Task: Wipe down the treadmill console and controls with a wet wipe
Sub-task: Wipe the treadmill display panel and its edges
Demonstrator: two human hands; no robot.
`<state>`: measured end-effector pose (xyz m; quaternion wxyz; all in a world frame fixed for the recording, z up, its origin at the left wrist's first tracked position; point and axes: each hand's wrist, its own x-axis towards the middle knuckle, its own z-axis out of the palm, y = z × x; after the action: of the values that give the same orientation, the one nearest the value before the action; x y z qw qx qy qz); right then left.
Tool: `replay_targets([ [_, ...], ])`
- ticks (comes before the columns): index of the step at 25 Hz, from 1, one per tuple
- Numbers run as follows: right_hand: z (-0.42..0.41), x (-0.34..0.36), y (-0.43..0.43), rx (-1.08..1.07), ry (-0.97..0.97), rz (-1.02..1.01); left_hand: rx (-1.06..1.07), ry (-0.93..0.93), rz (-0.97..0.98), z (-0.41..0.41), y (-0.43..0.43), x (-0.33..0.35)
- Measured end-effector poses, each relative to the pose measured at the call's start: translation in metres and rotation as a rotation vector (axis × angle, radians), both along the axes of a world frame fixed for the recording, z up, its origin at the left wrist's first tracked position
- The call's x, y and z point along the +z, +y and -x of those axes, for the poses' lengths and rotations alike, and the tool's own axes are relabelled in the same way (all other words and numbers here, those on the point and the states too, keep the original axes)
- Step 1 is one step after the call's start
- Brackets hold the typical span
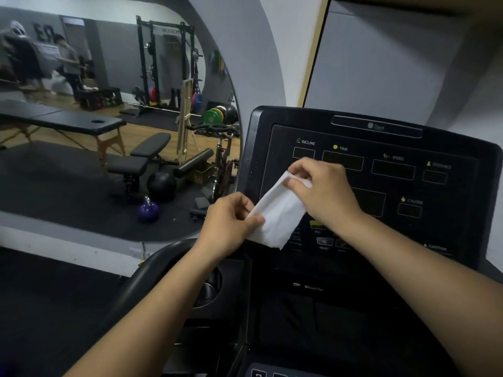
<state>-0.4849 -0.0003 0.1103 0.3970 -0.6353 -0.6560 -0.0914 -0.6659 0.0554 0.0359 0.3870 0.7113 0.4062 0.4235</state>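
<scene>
Pinching wet wipe [277, 213]: left hand [228, 224], right hand [324, 191], before console [408, 186].

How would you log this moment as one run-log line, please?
left hand: pinches wet wipe, lower edge | right hand: pinches upper edge | wet wipe: stretched before treadmill console

wipe [277, 213]: white thin sheet, creased, partly unfolded; stretched slantwise from lower left to upper right.
wipe hold: left hand [228, 224] pinches the lower-left edge; right hand [324, 191] pinches the upper corner.
wipe position: in front of the console's left part; contact with the panel cannot be told.
console [462, 191]: black panel, glossy frame; display windows [393, 170] dark.
labels: incline, time, speed along top row, yellow icons; the rest blurred.
buttons [325, 242]: low on the panel, just beside the wipe's bottom edge; blurred.
</scene>
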Motion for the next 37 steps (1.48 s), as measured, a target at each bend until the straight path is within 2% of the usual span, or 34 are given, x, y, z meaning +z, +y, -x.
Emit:
replay_targets([
  [3, 0.002, 0.014, 0.025, -0.080, -0.331, -0.045, 0.167, 0.083, -0.088, -0.008, 0.000, 0.000],
  [5, 0.003, 0.019, 0.041, -0.101, -0.475, -0.078, 0.247, 0.080, -0.112, -0.014, 0.003, 0.002],
  [9, -0.001, 0.018, 0.058, -0.108, -0.677, -0.140, 0.319, 0.042, -0.093, -0.027, 0.007, 0.002],
  [11, -0.001, 0.016, 0.060, -0.124, -0.761, -0.248, 0.354, 0.027, -0.055, -0.030, 0.009, -0.001],
  [14, 0.002, -0.003, 0.053, 0.016, -0.863, -0.372, 0.393, 0.020, -0.033, -0.034, 0.014, -0.004],
  [17, 0.003, -0.038, 0.040, 0.219, -0.855, -0.252, 0.407, 0.031, -0.036, -0.035, 0.016, -0.004],
  [20, -0.001, -0.054, 0.039, 0.188, -0.898, -0.062, 0.356, 0.017, -0.053, -0.032, 0.018, -0.005],
  [23, -0.006, -0.043, 0.050, 0.095, -1.002, 0.058, 0.270, -0.170, -0.044, -0.028, 0.019, -0.011],
  [25, -0.016, -0.020, 0.066, 0.021, -1.048, 0.081, 0.316, -0.284, -0.075, -0.027, 0.021, -0.016],
  [30, -0.026, 0.032, 0.089, -0.121, -1.025, 0.110, 0.451, -0.469, -0.128, -0.032, 0.031, -0.022],
  [33, -0.015, 0.004, 0.074, -0.101, -1.048, 0.194, 0.389, -0.687, 0.021, -0.037, 0.036, -0.025],
  [35, -0.008, -0.030, 0.053, -0.008, -1.093, 0.252, 0.278, -0.814, 0.172, -0.039, 0.040, -0.026],
  [37, -0.002, -0.064, 0.030, 0.123, -1.156, 0.296, 0.179, -0.865, 0.240, -0.039, 0.043, -0.030],
])
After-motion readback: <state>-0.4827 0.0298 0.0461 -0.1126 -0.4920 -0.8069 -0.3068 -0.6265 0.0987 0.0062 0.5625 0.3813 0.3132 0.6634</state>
